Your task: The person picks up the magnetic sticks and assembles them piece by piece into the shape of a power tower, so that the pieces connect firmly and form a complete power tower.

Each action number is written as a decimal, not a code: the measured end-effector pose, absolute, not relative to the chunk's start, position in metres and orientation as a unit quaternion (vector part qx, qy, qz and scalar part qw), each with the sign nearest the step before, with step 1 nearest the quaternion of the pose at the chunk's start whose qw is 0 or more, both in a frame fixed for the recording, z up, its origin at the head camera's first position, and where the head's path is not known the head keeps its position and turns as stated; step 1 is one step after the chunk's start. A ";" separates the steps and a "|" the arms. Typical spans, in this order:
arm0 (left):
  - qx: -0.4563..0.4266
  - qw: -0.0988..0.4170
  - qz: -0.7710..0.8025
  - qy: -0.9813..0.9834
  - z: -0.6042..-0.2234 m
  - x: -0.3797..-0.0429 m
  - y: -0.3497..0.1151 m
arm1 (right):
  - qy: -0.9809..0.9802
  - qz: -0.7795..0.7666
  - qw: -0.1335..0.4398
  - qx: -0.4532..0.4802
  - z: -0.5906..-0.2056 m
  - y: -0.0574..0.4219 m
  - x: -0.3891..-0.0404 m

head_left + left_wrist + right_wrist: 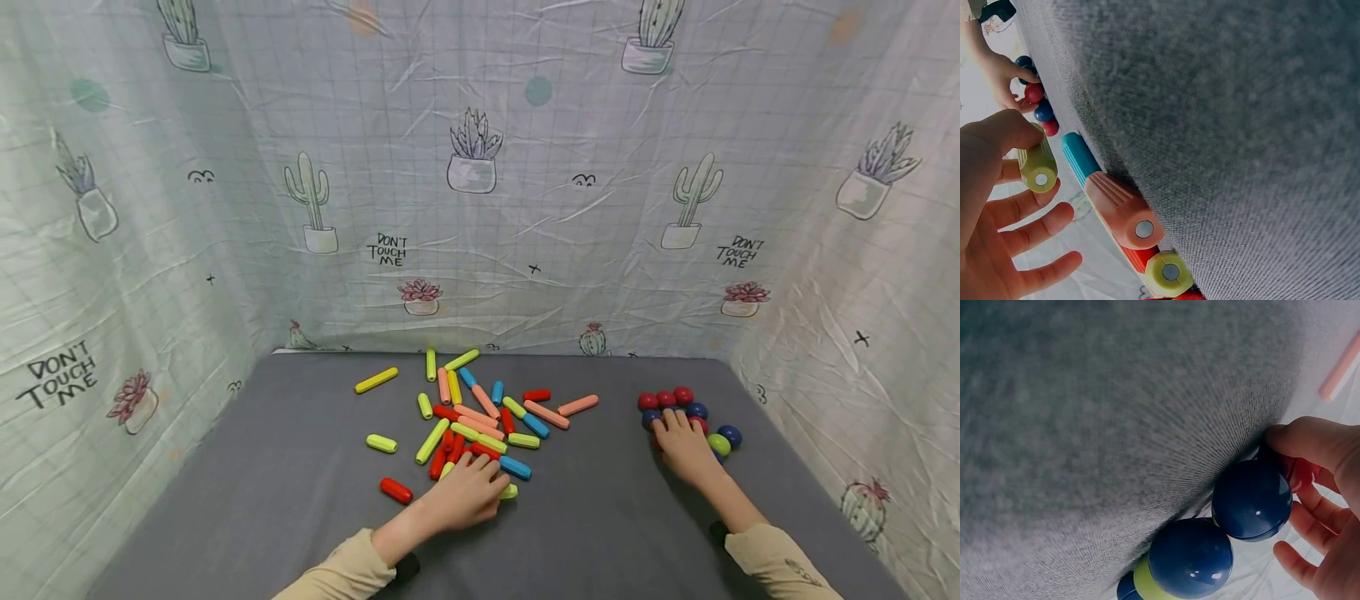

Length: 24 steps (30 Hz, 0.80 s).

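My left hand [471, 493] is low over the near side of a spread of coloured magnetic rods. Between its thumb and forefinger it pinches a short yellow-green rod [1039, 165] with a round metal disc in its end; the other fingers are spread. Beneath lie a salmon rod [1124, 209], a blue rod [1080, 153] and another yellow-green rod [1169, 274]. On the right, my right hand [686, 454] reaches into a cluster of balls. Its thumb and fingers curl round a red ball [1300, 474], partly hidden behind dark blue balls [1252, 500].
A grey cloth-covered table [300, 500] runs back to a hanging printed sheet [525, 208]. Farther left lie a yellow rod [377, 380] and a red rod [396, 490]. Red balls [665, 400], a blue ball [730, 435] and a green ball [719, 444] surround the right hand.
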<state>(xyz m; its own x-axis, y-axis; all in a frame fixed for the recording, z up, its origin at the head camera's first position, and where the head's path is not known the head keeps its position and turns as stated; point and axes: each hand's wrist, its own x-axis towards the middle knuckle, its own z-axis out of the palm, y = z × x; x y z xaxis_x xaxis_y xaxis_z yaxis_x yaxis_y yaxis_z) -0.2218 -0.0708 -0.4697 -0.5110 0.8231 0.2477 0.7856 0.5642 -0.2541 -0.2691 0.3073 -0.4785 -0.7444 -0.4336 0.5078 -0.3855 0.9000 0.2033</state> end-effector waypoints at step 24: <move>-0.467 0.254 0.063 -0.845 -0.469 -0.224 -0.057 | -0.929 0.000 0.202 0.309 -0.461 0.234 -0.244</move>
<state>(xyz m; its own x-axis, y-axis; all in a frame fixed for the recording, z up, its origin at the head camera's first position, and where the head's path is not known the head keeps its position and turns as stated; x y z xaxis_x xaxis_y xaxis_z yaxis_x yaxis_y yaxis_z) -0.2239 -0.0567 -0.4686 -0.4348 0.8213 0.3694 0.7573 0.5554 -0.3436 -0.2443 0.2345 -0.4609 -0.7274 -0.5746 0.3752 -0.5747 0.8088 0.1247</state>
